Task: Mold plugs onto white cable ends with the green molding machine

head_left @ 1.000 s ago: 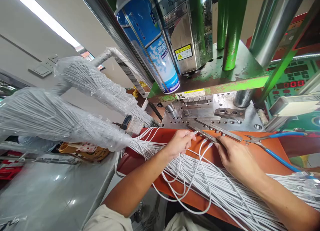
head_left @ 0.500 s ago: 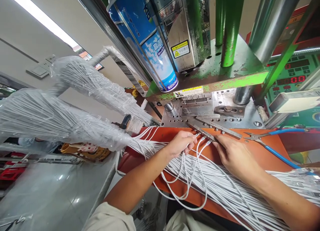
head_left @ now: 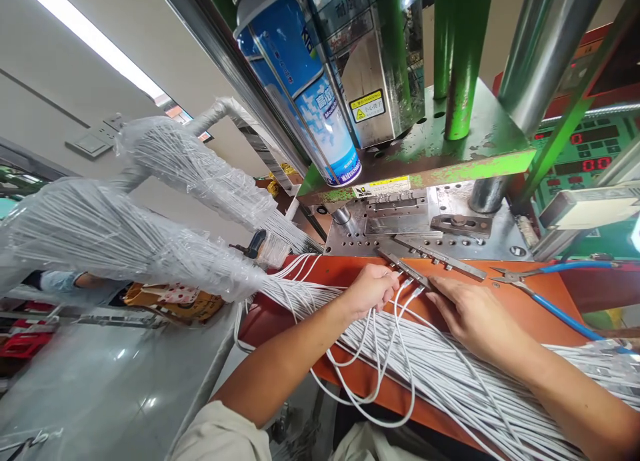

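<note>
My left hand (head_left: 373, 291) is closed in a pinch on the end of a white cable, right against a narrow metal mould bar (head_left: 403, 266). Two more white cables (head_left: 399, 308) run from connectors seated in that bar and hang in loops over the table front. My right hand (head_left: 467, 311) grips the bar's right end between thumb and fingers. Just behind lies a second metal bar (head_left: 445, 257) with small blocks along it, slanting beside the first. Under both forearms stretches a thick bundle of white cables (head_left: 430, 364). The connector tip in my left fingers is hidden.
A green press (head_left: 480, 164) stands over a steel bed (head_left: 340, 244) behind the orange table (head_left: 330, 268). A blue spray can (head_left: 320, 114) hangs at its front. Blue-handled pliers (head_left: 520, 278) lie on the right. Plastic-wrapped cable bundles (head_left: 125, 241) reach out leftward.
The camera view has shifted slightly. Both hands stay at the same bar, with the left fingers still at the cable end and the right hand still at the bar's end.
</note>
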Available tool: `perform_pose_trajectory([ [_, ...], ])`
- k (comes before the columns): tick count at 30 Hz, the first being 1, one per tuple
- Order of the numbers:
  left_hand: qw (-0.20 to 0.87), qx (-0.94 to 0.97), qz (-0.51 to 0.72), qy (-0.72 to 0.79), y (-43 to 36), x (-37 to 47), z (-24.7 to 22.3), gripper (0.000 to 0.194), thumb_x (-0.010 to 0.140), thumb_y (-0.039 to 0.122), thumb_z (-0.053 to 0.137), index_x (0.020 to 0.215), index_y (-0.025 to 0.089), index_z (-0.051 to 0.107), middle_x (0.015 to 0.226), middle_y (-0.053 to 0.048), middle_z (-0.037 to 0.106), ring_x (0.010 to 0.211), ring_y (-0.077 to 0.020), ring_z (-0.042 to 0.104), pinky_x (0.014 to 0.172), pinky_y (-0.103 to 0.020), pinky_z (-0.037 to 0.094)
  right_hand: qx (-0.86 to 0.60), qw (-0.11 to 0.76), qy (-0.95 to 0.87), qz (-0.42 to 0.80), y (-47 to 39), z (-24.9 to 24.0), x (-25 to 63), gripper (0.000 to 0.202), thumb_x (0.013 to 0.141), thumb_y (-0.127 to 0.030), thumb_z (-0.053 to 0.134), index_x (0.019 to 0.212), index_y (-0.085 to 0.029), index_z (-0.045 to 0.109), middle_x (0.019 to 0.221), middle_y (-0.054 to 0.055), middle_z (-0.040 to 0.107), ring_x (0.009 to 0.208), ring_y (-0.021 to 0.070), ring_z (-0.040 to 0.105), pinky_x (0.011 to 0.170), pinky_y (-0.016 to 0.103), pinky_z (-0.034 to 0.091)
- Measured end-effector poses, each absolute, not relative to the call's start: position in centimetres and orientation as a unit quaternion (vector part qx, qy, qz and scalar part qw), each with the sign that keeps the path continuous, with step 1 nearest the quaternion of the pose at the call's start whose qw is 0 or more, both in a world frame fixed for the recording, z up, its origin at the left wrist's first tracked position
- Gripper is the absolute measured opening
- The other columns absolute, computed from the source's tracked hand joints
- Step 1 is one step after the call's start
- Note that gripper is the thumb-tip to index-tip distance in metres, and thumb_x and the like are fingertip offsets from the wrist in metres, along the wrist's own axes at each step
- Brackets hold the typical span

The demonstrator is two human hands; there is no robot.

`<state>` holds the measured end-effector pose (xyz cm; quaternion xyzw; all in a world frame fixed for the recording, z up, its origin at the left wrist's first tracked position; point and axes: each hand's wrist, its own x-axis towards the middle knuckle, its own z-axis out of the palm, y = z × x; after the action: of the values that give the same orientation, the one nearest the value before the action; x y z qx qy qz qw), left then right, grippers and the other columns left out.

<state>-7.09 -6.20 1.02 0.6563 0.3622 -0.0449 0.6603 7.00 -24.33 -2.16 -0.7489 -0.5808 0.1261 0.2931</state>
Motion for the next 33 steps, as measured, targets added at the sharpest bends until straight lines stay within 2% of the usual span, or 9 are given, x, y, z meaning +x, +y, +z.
perform_pose_trajectory([
  [3, 0.61, 0.706, -0.058, 0.356, -4.6, -7.1, 2.2, 0.034, 0.097, 0.046, 0.057, 0.081, 0.016, 0.057, 0.05, 0.004, 0.054, 0.033, -0.0074, 0.042, 0.037, -0.019, 0.03, -0.783, 0.281, -0.543, 0.115, -24.2, -2.4, 6.7, 0.032, 0.106, -0.039, 0.034, 0.106, -0.022, 0.061, 0.098, 0.006, 0.073, 0.082, 0.026, 0.07, 0.068, 0.037, 0.046],
  [6, 0.573, 0.715, 0.068, 0.395, -3.3, -7.6, 3.3, 0.038, 0.099, 0.053, 0.054, 0.083, 0.019, 0.054, 0.047, 0.01, 0.042, 0.033, -0.0044, 0.032, 0.038, -0.017, 0.021, -0.807, 0.259, -0.519, 0.109, -24.1, -2.7, 6.4, 0.03, 0.106, -0.04, 0.034, 0.103, -0.023, 0.06, 0.095, 0.006, 0.073, 0.08, 0.0269, 0.07, 0.066, 0.037, 0.043],
  [9, 0.649, 0.641, 0.074, 0.404, -3.8, -8.4, 3.0, 0.029, 0.098, 0.044, 0.055, 0.084, 0.02, 0.05, 0.051, 0.011, 0.038, 0.035, -0.0031, 0.026, 0.039, -0.016, 0.016, -0.812, 0.25, -0.515, 0.117, -24.1, -2.6, 6.4, 0.028, 0.105, -0.039, 0.035, 0.101, -0.023, 0.058, 0.091, 0.006, 0.072, 0.079, 0.0269, 0.069, 0.065, 0.036, 0.042],
  [12, 0.671, 0.633, 0.018, 0.386, -4.8, -8.7, 1.9, 0.022, 0.092, 0.034, 0.063, 0.082, 0.017, 0.055, 0.056, 0.007, 0.049, 0.037, -0.004, 0.037, 0.039, -0.017, 0.027, -0.81, 0.246, -0.518, 0.124, -24.1, -2.3, 6.4, 0.029, 0.105, -0.039, 0.033, 0.101, -0.023, 0.057, 0.093, 0.006, 0.072, 0.079, 0.0271, 0.07, 0.066, 0.037, 0.043],
  [15, 0.66, 0.644, 0.0, 0.387, -5.1, -8.4, 1.2, 0.023, 0.093, 0.033, 0.062, 0.081, 0.014, 0.06, 0.055, 0.004, 0.054, 0.036, -0.0064, 0.043, 0.038, -0.019, 0.033, -0.806, 0.238, -0.526, 0.126, -24.2, -2.0, 6.3, 0.031, 0.106, -0.04, 0.032, 0.1, -0.023, 0.057, 0.092, 0.007, 0.072, 0.077, 0.0275, 0.07, 0.065, 0.037, 0.043],
  [23, 0.658, 0.628, 0.015, 0.416, -5.0, -7.5, 0.6, 0.024, 0.096, 0.032, 0.063, 0.082, 0.012, 0.062, 0.047, 0.009, 0.043, 0.033, -0.0036, 0.028, 0.035, -0.018, 0.021, -0.768, 0.248, -0.578, 0.125, -24.4, -2.1, 6.3, 0.029, 0.106, -0.04, 0.033, 0.093, -0.024, 0.054, 0.085, 0.006, 0.07, 0.072, 0.0252, 0.067, 0.06, 0.035, 0.04],
  [26, 0.668, 0.614, 0.01, 0.42, -4.9, -7.6, 0.6, 0.028, 0.096, 0.035, 0.063, 0.081, 0.011, 0.062, 0.047, 0.008, 0.043, 0.033, -0.0034, 0.028, 0.036, -0.018, 0.02, -0.757, 0.248, -0.592, 0.123, -24.5, -2.4, 6.5, 0.031, 0.107, -0.042, 0.031, 0.1, -0.024, 0.056, 0.085, 0.005, 0.071, 0.072, 0.0262, 0.068, 0.06, 0.036, 0.04],
  [28, 0.675, 0.61, 0.009, 0.414, -4.5, -7.8, 0.8, 0.032, 0.096, 0.039, 0.064, 0.082, 0.011, 0.063, 0.049, 0.006, 0.047, 0.034, -0.0041, 0.033, 0.036, -0.018, 0.024, -0.763, 0.252, -0.582, 0.125, -24.6, -2.6, 6.5, 0.034, 0.108, -0.044, 0.031, 0.104, -0.024, 0.058, 0.087, 0.005, 0.072, 0.073, 0.0266, 0.069, 0.061, 0.037, 0.043],
  [33, 0.707, 0.607, -0.075, 0.355, -3.4, -8.9, 1.6, 0.044, 0.096, 0.053, 0.06, 0.092, 0.009, 0.065, 0.066, -0.007, 0.067, 0.045, -0.014, 0.061, 0.043, -0.023, 0.045, -0.789, 0.26, -0.548, 0.095, -24.6, -3.0, 6.4, 0.039, 0.108, -0.046, 0.031, 0.11, -0.023, 0.063, 0.099, 0.007, 0.075, 0.083, 0.0289, 0.072, 0.067, 0.039, 0.05],
])
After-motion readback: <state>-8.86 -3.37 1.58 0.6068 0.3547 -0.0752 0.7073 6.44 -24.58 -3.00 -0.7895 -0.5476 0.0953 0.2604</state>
